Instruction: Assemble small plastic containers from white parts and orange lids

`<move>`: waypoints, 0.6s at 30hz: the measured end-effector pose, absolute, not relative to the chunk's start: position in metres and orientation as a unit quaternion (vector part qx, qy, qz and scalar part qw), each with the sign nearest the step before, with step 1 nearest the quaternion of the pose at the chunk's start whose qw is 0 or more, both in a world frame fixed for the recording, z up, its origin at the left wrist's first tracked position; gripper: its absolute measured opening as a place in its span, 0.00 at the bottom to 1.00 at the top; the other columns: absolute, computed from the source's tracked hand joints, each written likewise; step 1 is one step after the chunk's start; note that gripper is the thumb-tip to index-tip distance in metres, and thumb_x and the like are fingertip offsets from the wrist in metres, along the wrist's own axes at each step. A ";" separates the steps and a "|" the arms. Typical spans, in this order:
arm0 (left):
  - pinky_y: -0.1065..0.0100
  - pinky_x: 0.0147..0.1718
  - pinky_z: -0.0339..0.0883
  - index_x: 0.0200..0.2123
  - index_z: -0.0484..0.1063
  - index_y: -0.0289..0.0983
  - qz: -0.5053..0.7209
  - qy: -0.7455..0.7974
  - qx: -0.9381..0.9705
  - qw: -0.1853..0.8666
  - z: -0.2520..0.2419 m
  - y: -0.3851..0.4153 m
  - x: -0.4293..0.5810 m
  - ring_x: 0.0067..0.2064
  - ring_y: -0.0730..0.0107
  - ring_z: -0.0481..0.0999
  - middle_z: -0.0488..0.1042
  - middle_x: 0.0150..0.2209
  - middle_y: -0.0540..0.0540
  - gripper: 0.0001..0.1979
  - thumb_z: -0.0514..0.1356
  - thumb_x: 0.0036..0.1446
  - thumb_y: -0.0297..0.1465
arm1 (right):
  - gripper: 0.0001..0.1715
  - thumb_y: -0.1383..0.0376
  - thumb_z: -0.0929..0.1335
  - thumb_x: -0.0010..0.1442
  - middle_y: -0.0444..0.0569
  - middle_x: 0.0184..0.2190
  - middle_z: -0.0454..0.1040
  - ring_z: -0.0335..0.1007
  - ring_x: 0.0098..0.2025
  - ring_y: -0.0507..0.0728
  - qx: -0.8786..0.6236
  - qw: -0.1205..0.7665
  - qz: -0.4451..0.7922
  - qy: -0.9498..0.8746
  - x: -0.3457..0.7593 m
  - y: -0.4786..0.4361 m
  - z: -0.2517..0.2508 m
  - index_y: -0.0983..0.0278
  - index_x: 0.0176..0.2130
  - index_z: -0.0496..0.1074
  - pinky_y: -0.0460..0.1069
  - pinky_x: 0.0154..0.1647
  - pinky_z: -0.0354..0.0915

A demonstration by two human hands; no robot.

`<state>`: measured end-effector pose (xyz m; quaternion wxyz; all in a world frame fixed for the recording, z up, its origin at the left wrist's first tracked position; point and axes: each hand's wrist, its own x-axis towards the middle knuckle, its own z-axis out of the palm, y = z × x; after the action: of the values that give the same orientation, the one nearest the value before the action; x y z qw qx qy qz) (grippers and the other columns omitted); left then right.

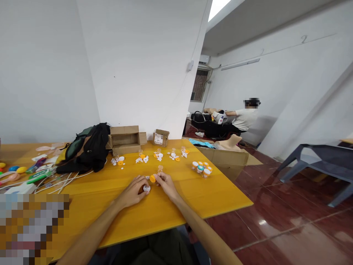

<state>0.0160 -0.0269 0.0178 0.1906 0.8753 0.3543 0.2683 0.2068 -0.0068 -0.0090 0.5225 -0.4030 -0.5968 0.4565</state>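
My left hand (139,188) curls its fingers around a small clear jar (146,188) low over the yellow table. In my right hand (164,183) an orange lid (152,179) is pinched between thumb and fingers, a little above and to the right of the jar. Small white pieces (147,177) lie on the table just behind the lid. Another clear jar (160,169) stands beyond my right fingertips. Farther back, small piles of white pieces (143,159) with orange and white lids (177,159) sit beside clear jars in a row.
Several lidded jars (200,168) cluster at the right of the table. Two cardboard boxes (126,149) stand by the wall; a black bag (96,147), cables and toys fill the left. A person (245,119) sits in the far room. A grey chair (317,162) stands right.
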 end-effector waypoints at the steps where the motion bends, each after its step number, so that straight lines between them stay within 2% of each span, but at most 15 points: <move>1: 0.59 0.47 0.63 0.32 0.65 0.41 0.269 0.355 0.875 0.191 0.017 -0.027 0.016 0.42 0.60 0.69 0.72 0.37 0.47 0.02 0.54 0.59 0.30 | 0.30 0.38 0.69 0.50 0.41 0.21 0.65 0.61 0.25 0.52 -0.403 0.522 0.457 -0.597 0.207 -0.007 -0.009 0.61 0.24 0.66 0.48 0.29 0.61; 18: 0.59 0.47 0.64 0.34 0.67 0.41 0.277 0.360 0.865 0.211 0.014 -0.024 0.017 0.43 0.60 0.70 0.73 0.38 0.47 0.02 0.56 0.58 0.31 | 0.32 0.36 0.69 0.48 0.41 0.21 0.67 0.64 0.25 0.52 -0.399 0.523 0.462 -0.595 0.205 -0.006 -0.012 0.61 0.23 0.65 0.48 0.30 0.64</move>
<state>0.0166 -0.0240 0.0137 0.2110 0.8653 0.3603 0.2774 0.2050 -0.0057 -0.0116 0.5232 -0.3987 -0.5948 0.4622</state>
